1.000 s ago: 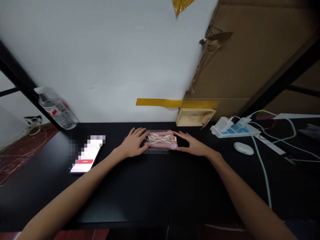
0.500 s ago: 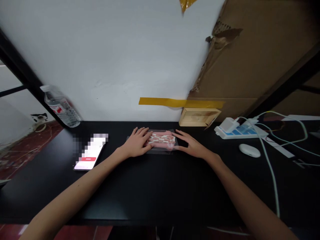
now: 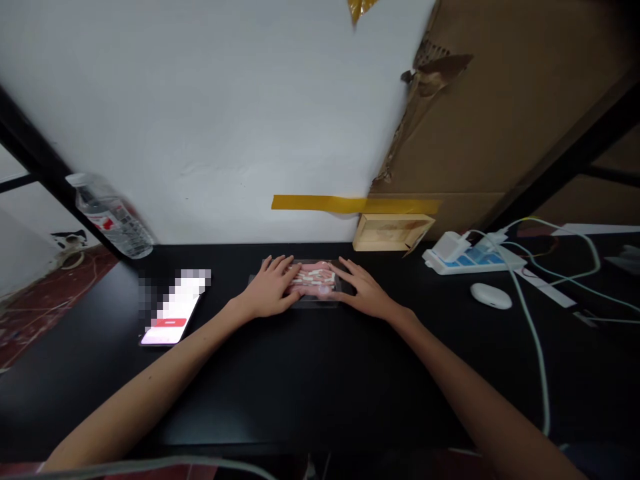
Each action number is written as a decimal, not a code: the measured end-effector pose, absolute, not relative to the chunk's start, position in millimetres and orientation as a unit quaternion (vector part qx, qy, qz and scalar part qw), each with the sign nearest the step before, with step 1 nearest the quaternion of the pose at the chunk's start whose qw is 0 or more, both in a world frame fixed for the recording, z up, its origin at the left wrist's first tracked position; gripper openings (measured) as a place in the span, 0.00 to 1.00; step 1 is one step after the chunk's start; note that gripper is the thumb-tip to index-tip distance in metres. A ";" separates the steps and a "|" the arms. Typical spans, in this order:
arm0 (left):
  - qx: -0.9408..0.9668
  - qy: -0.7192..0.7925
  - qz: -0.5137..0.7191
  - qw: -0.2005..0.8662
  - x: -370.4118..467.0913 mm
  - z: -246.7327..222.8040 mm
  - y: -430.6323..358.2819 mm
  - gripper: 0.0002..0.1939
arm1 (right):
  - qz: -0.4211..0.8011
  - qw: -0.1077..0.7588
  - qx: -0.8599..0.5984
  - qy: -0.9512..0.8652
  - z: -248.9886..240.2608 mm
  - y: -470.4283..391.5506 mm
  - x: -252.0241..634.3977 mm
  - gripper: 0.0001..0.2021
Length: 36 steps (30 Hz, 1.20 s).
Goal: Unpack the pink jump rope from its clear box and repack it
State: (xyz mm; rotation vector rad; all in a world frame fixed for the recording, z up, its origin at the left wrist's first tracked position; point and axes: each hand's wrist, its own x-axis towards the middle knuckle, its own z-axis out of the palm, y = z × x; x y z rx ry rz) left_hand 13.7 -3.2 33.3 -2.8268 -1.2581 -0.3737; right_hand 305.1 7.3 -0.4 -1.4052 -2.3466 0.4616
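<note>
A flat pink piece with white strips across it (image 3: 316, 277) lies on a clear plastic sheet (image 3: 320, 304) on the black table; its exact kind I cannot make out. My left hand (image 3: 270, 288) rests flat over its left end, fingers spread. Over the right edge lies my right hand (image 3: 366, 291), its fingers apart and their tips touching the pink piece or the sheet. The palms hide part of both ends.
On the left are a lit phone (image 3: 173, 310) and a leaning water bottle (image 3: 113, 217). A shallow wooden box (image 3: 393, 233) stands by the back wall. Rightward lie a power strip (image 3: 470, 259) with chargers, a white case (image 3: 491, 295) and a long pale cable (image 3: 534, 347).
My right hand has moved left, further over the right end of the pink piece. The left hand stays in place on it. The view has shifted slightly, and a cable now shows at the bottom left.
</note>
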 end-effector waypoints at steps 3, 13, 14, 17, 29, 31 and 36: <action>-0.906 -0.402 -0.132 0.008 14.5 32.9 -3.8 0.30 | 0.149 0.162 -0.510 -0.831 -4.0 4.6 296.2 0.42; -0.899 -0.420 -0.121 0.013 19.5 28.0 -4.3 0.36 | 0.110 0.127 -0.515 -0.841 -8.8 2.9 291.5 0.35; -0.900 -0.420 -0.119 0.012 19.7 28.1 -4.0 0.36 | 0.119 0.130 -0.511 -0.842 -7.8 3.7 293.8 0.35; -0.897 -0.427 -0.114 0.009 19.8 29.3 -3.5 0.36 | 0.157 0.155 -0.485 -0.846 -5.0 6.5 305.5 0.34; -0.901 -0.410 -0.140 -0.009 18.2 30.6 -3.7 0.34 | 0.194 0.262 -0.510 -0.796 -4.0 18.2 339.1 0.36; -0.909 -0.393 -0.136 -0.013 17.2 30.6 -3.1 0.36 | 0.187 0.283 -0.514 -0.788 -5.6 21.6 342.5 0.35; -0.912 -0.387 -0.134 -0.016 16.9 31.8 -2.9 0.40 | 0.179 0.245 -0.480 -0.824 -6.8 21.8 337.8 0.27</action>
